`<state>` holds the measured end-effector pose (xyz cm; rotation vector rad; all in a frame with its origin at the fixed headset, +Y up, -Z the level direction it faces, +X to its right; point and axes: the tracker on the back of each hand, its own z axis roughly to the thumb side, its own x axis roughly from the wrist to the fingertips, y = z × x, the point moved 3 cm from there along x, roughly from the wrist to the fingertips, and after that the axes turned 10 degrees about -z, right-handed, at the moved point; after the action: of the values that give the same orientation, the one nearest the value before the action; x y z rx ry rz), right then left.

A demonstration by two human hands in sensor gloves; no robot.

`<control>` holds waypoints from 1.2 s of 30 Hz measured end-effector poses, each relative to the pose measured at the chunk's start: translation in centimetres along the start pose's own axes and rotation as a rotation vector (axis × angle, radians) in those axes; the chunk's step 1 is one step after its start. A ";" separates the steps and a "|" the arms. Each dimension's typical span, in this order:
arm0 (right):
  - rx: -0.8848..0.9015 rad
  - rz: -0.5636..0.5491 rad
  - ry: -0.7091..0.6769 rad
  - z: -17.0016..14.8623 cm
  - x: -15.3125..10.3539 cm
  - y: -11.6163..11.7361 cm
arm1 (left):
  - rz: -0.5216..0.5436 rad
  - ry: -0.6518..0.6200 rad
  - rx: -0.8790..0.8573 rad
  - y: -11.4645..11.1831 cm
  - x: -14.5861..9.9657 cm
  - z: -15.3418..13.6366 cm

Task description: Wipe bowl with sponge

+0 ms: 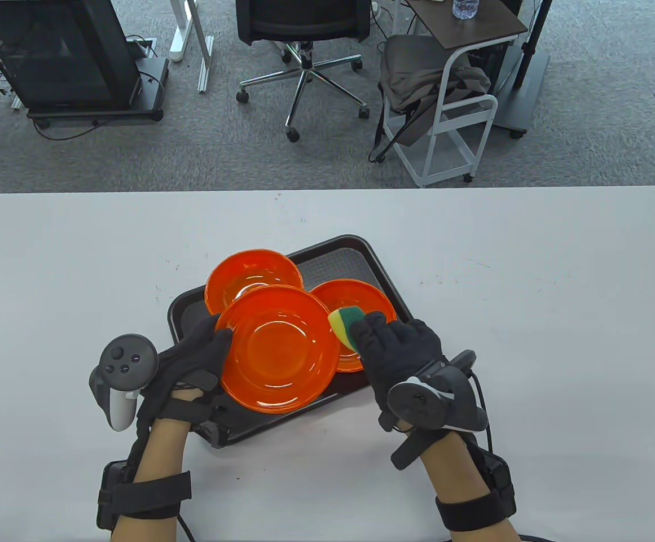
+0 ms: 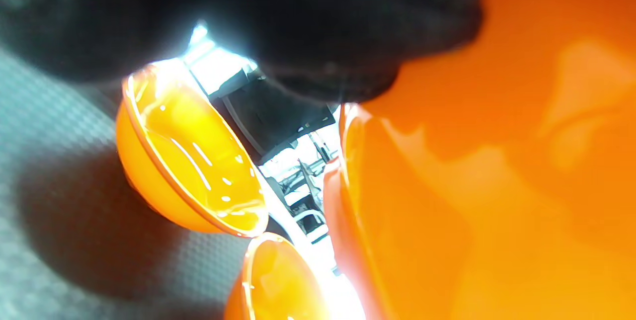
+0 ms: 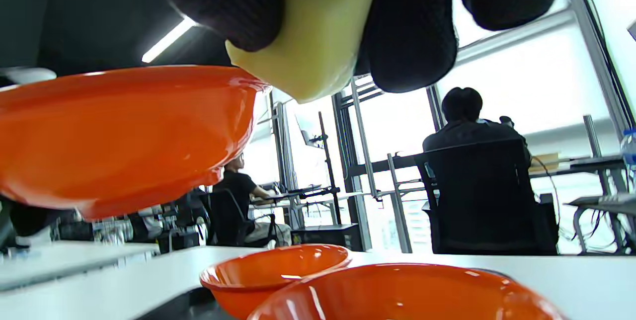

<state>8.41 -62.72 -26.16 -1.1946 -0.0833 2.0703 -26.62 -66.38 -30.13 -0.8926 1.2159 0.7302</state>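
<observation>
A white table (image 1: 530, 282) spans the table view. A dark tray (image 1: 361, 254) lies directly on it, near the middle, skewed to the table's edges, toward the near edge.

Tray (image 1: 189, 305) crowded by three bowls; bare desk (image 1: 530, 293) open on both sides; far tray corner free.

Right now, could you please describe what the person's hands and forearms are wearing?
Both the left hand and right hand wear black fabric gloves. A grey-and-black tracker is strapped to each hand's back. The forearms are bare, each wrapped by a wide black strap carrying a small black box, with thin black cables.
</observation>
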 end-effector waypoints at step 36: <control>1.152 -0.093 0.317 -2.1 -0.8 3.5 | -0.350 -0.069 0.064 -5.6 0.5 3.0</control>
<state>8.29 -66.39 -28.15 -0.7061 1.0319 1.3879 -20.32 -66.36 -29.31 -0.9872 0.9825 0.4344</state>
